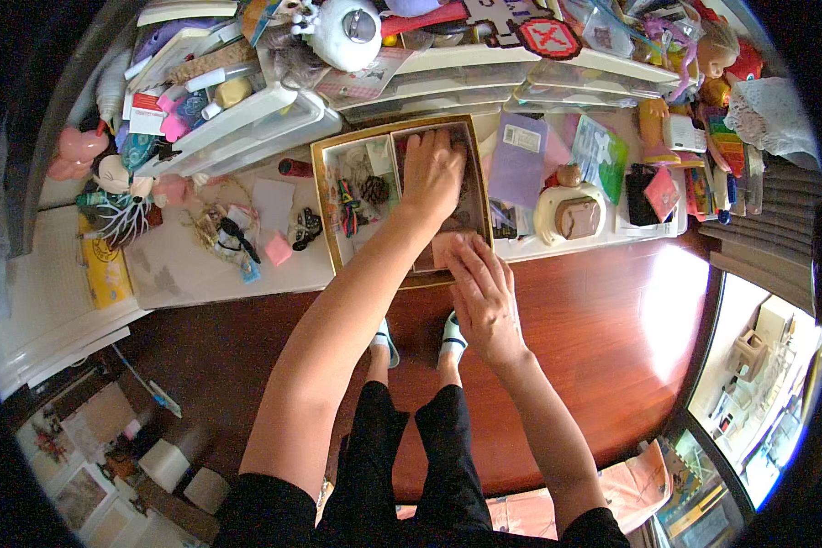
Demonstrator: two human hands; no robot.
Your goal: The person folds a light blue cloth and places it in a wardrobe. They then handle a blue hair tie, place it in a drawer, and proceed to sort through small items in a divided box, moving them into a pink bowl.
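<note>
A gold-rimmed box (320, 198) sits at the front edge of the white desk, split into two compartments. My left hand (435, 171) reaches into the dark right compartment, fingers bent downward; whatever lies under the fingertips is hidden. At the box's near right corner, my right hand (485, 291) has its fingers over a small flat pink piece (444, 251), its thumb out of sight. The left compartment contains a pine cone (374, 190), a multicoloured braided cord (347, 211) and small clear packets.
Left of the box lie a black patterned hair clip (306, 229), a pink square (278, 248) and tangled jewellery (226, 233). To the right are a purple folder (518, 159) and a cream toy-like case (570, 214). Drawer units (445, 85) stand behind.
</note>
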